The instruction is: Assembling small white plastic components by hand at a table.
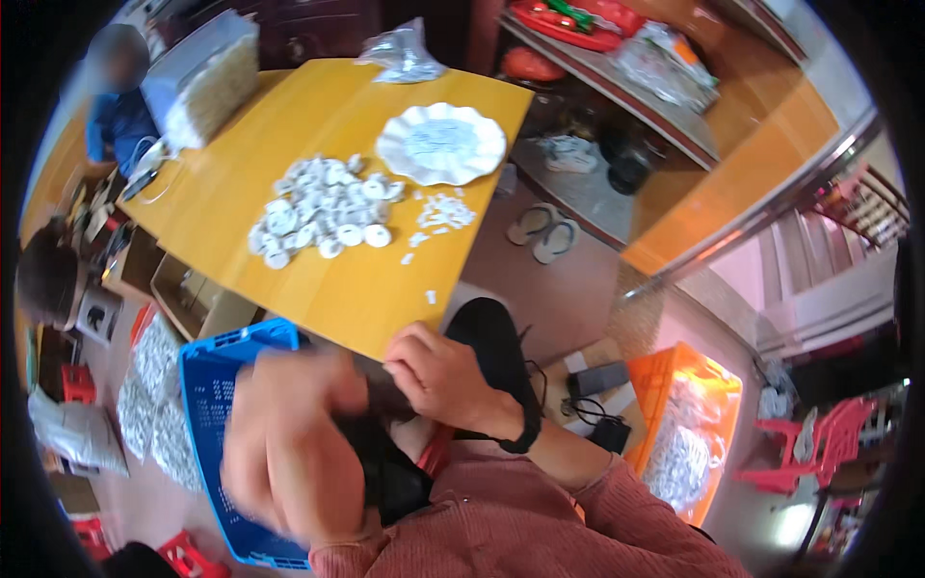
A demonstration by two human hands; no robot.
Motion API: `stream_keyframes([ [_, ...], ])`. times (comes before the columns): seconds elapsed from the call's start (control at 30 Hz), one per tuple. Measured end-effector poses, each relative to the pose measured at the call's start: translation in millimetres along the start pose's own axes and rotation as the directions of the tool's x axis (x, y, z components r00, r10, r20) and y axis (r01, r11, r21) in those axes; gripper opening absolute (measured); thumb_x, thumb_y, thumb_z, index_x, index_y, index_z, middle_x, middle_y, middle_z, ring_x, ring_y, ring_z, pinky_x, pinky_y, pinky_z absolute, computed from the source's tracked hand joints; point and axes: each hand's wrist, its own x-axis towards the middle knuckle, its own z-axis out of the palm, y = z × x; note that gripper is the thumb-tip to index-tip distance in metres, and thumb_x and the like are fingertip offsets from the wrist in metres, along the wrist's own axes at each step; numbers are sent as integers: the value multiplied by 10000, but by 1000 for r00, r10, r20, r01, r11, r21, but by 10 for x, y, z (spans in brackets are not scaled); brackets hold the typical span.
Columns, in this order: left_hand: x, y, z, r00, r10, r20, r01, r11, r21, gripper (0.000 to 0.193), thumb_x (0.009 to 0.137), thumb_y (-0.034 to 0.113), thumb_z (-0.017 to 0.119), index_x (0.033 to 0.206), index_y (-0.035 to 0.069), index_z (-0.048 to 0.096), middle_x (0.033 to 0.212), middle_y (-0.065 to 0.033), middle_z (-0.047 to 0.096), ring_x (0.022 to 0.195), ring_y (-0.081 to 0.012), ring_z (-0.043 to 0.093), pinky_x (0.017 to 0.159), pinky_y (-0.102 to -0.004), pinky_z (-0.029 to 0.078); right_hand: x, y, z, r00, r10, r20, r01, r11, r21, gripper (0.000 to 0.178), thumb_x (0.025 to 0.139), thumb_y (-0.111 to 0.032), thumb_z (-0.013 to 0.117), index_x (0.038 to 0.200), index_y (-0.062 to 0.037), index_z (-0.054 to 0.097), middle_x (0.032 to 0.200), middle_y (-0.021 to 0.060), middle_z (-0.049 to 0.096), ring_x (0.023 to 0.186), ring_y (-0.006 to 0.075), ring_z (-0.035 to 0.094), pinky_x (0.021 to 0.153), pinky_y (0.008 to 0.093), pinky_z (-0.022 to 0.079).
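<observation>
My left hand (289, 438) is smeared by motion above the blue plastic crate (198, 433); its fingers are too blurred to read. At the near corner of the yellow table (356, 308), my right hand (434, 376) has its fingers curled together. Whatever they may hold is hidden. A small white piece (431, 297) lies on the table just beyond that hand. Farther back, a heap of round white plastic parts (328, 207) spreads over the middle. To its right are several loose small white pieces (445, 211) and a white scalloped plate (390, 144) with thin pieces in it.
A clear bag (405, 53) and a tub of pale parts (207, 87) stand at the table's far side. An orange crate (727, 385) with bagged white parts is at right, near slippers (544, 231). Filled bags (159, 405) lie left. Another person (120, 116) sits at far left.
</observation>
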Motion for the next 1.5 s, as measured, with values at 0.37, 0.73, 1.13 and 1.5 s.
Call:
stream_keyframes([
  [0.37,215,-1630,609,942,-313,117,308,949,58,201,858,36,680,1054,31,721,864,-141,672,724,-240,653,676,-346,519,70,-114,-2,996,-92,-11,92,996,18,123,839,-13,675,925,-46,593,940,83,611,770,285,651,635,375,533],
  [0.73,153,-1600,675,890,-258,376,163,950,266,319,804,58,682,1122,56,704,889,-226,613,805,-402,617,718,-459,498,79,69,-198,963,17,-268,-65,983,-174,101,897,-2,618,996,-9,637,1003,132,604,861,304,645,740,377,531],
  [1.13,-13,-1640,665,883,-282,374,192,946,260,175,803,106,727,972,63,710,913,-173,620,798,-380,652,682,-459,529,199,127,-89,970,24,-242,-96,952,-289,93,879,-40,661,963,-2,649,981,127,567,823,298,632,718,386,532],
  [1.5,-54,-1514,760,900,-177,398,116,978,173,244,790,112,737,1029,62,730,991,-173,651,833,-363,660,717,-431,526,178,228,-99,909,319,-268,-319,947,44,135,850,13,692,956,26,610,982,136,569,734,218,648,656,316,543],
])
